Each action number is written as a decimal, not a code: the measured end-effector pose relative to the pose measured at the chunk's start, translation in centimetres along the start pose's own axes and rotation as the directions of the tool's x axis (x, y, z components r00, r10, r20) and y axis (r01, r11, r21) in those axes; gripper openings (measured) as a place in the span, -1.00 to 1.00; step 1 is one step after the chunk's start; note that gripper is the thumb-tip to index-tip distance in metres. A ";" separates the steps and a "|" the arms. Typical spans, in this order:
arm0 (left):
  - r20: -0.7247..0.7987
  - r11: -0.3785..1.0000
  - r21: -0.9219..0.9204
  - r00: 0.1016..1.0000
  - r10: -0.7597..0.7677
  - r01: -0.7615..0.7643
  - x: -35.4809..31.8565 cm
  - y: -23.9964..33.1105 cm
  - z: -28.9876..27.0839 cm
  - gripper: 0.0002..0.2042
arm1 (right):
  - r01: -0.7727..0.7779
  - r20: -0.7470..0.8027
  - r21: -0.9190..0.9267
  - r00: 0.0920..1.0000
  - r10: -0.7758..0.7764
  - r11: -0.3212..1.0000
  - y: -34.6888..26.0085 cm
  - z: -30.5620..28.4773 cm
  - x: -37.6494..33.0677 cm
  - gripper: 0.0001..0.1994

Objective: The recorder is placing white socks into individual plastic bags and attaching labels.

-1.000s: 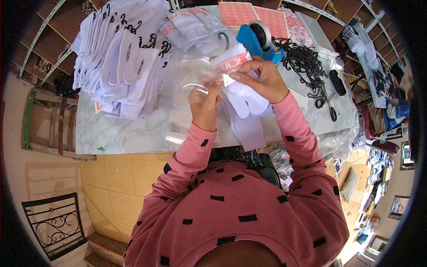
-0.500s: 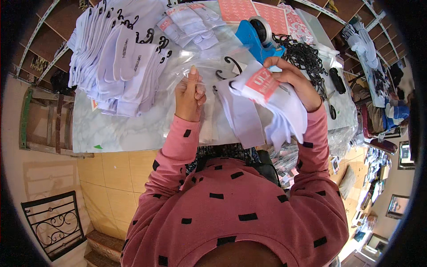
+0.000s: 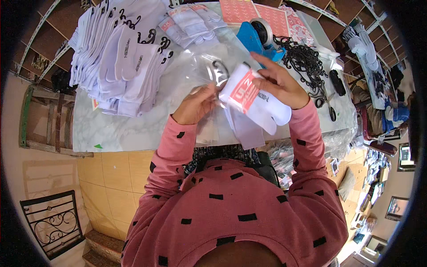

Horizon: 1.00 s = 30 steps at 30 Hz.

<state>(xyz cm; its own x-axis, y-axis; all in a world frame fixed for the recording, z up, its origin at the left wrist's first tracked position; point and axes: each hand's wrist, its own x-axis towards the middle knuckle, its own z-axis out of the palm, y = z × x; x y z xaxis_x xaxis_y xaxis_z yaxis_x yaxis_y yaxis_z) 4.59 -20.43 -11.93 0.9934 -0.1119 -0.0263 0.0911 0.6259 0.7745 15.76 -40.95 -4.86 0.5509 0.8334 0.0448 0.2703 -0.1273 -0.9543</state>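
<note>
The white sock pair [image 3: 255, 100] was gripped in the right hand [image 3: 275, 82], its hook end pointing left toward the clear bag [image 3: 202, 71] pinched by the left hand [image 3: 195, 104].

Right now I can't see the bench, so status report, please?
Left hand on clear bag. Right hand grips white socks. Nothing between them.

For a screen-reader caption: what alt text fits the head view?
Seen from above, a person's right hand holds a white sock pair with a red label while the left hand grips a clear plastic bag, over a table stacked with white socks.
</note>
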 end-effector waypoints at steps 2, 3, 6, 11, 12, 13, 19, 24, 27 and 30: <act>-0.049 0.998 -0.055 0.999 0.002 -0.004 -0.4 0.1 1.5 -0.56 | -0.001 0.108 0.093 0.994 -0.009 0.996 0.6 0.0 0.4 -0.47; -0.089 0.994 -0.108 0.996 -0.001 -0.009 -0.4 0.3 2.5 -0.56 | 0.023 0.094 0.133 0.995 -0.036 0.991 0.9 0.0 0.6 -0.53; -0.144 0.979 -0.068 0.972 0.183 -0.195 0.5 0.2 2.9 -0.55 | 0.016 0.033 0.162 0.999 -0.022 0.987 2.0 0.6 1.1 -0.60; -0.340 0.958 0.197 0.901 0.268 -0.211 1.0 -0.6 2.0 -0.48 | -0.187 -0.048 0.016 0.981 0.188 0.982 0.7 1.5 0.9 -0.60; -0.419 0.960 0.154 0.864 0.279 -0.235 0.9 -0.4 2.0 -0.43 | -0.208 0.055 -0.142 0.975 0.217 0.968 0.6 1.1 0.7 -0.59; -0.431 0.964 0.067 0.864 0.261 -0.258 1.0 -0.2 1.8 -0.34 | -0.206 0.152 -0.298 0.954 0.259 0.932 0.7 0.7 0.5 -0.58; -0.158 0.226 0.967 0.420 0.894 -0.116 1.8 -2.9 0.0 -0.23 | -0.248 0.107 -0.295 0.951 0.289 0.923 6.4 0.2 0.0 -0.62; 0.334 -0.509 0.860 0.721 0.608 0.031 1.8 -1.4 1.1 -0.40 | -0.267 0.092 -0.282 0.949 0.303 0.922 6.6 0.4 -0.6 -0.61; 0.121 -0.283 0.958 0.848 0.515 0.035 2.3 -1.3 0.3 -0.71 | -0.269 0.053 -0.301 0.953 0.298 0.915 6.6 0.4 -1.6 -0.61; 0.028 -0.191 0.979 0.895 0.445 0.064 2.7 -0.3 0.2 -0.78 | -0.241 -0.011 -0.248 0.969 0.246 0.938 6.5 1.3 -2.6 -0.65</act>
<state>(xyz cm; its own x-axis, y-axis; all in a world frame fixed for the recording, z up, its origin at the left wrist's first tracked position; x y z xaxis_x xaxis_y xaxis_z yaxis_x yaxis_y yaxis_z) 7.19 -21.07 -12.07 0.9278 0.1566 0.3387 -0.0224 -0.8828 0.4693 15.08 -43.21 -11.61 0.6092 0.7705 -0.1878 0.3166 -0.4534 -0.8332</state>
